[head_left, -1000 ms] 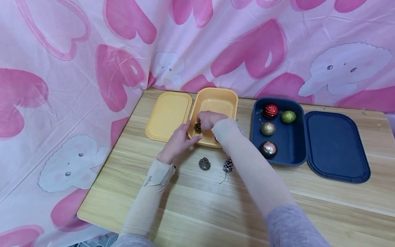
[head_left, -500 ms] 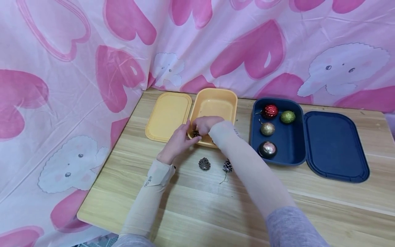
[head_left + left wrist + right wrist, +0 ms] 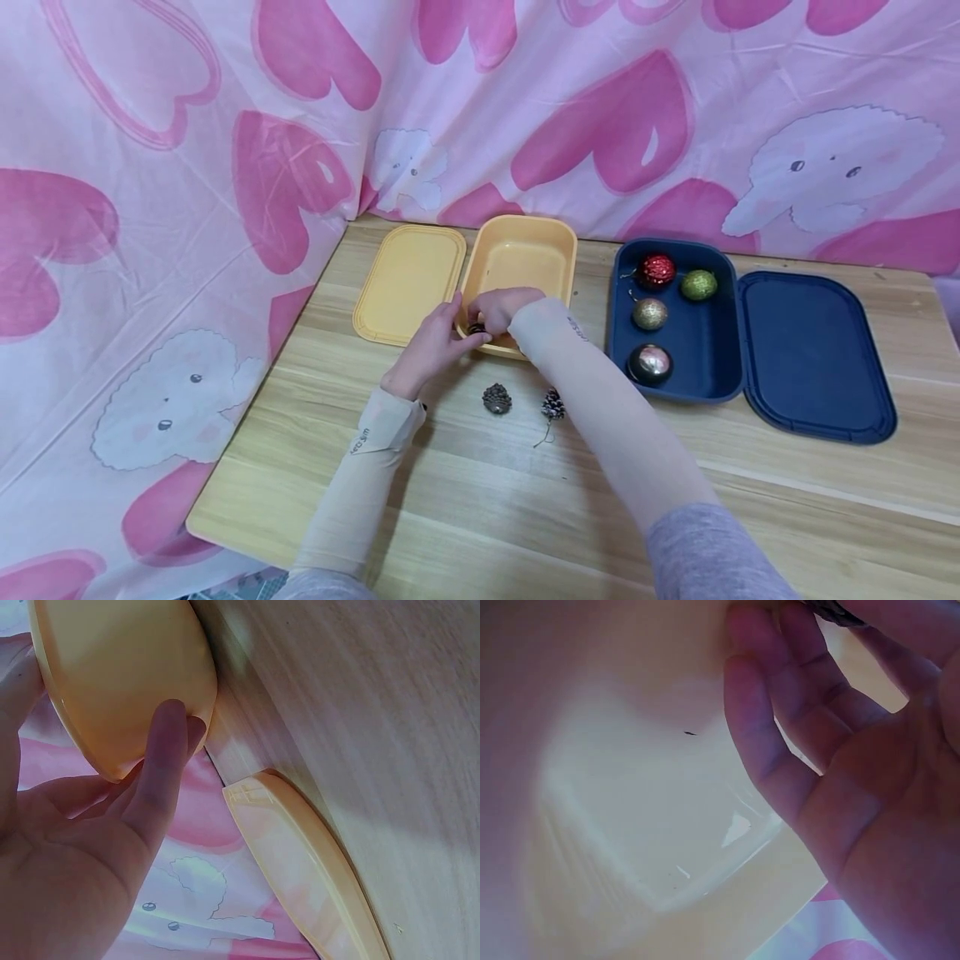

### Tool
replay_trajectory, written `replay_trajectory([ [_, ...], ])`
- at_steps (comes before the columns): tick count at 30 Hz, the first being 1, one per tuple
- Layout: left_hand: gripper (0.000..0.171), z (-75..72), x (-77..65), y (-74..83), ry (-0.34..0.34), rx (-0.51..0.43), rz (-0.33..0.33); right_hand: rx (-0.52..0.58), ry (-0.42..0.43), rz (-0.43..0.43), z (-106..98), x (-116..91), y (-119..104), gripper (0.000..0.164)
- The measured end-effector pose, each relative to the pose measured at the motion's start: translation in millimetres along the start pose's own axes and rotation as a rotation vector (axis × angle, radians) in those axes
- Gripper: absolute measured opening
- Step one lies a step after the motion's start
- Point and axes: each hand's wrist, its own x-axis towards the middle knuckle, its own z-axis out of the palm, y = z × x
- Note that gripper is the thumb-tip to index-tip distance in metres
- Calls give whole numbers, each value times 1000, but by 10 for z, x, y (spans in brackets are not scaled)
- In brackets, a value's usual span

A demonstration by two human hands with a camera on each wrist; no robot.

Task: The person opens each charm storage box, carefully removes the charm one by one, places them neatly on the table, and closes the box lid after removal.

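In the head view my left hand [image 3: 427, 346] holds the near left corner of a yellow plastic box [image 3: 531, 235]. Its thumb lies over the rim, and the left wrist view has the fingers against the outer wall. Down inside that corner, my right hand [image 3: 504, 308] pinches a brown pine cone [image 3: 477, 328], mostly hidden by the fingers. Only a dark scaly edge of the cone shows at the top of the right wrist view. On the table in front of the box lie a brown pine cone [image 3: 497, 398] and a white-tipped pine cone [image 3: 552, 405] with a string loop.
A yellow lid [image 3: 411, 283] lies left of the box. To the right stands a navy box [image 3: 708, 367] with red [image 3: 657, 271], green [image 3: 699, 285], gold [image 3: 649, 314] and silver [image 3: 649, 364] baubles, its navy lid [image 3: 817, 354] beside it. A pink curtain [image 3: 465, 100] hangs behind.
My right hand has gone lower into the yellow box and slightly nearer, taking the pine cone down into the near left corner. The left hand stays on the box.
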Motion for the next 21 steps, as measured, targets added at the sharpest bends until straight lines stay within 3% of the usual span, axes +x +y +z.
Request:
replay_trajectory([
  [4, 92, 4, 0, -4, 0, 3, -7, 26, -1, 10, 17, 16, 23, 31],
  [9, 92, 11, 5, -4, 8, 8, -4, -29, 39, -4, 20, 31, 51, 18],
  [15, 93, 8, -3, 10, 11, 8, 2, -36, 100, -58, 16, 49, 140, 19],
  [21, 94, 3, -13, 6, 11, 1, 0, 40, 128, -73, -14, -8, 235, 27],
])
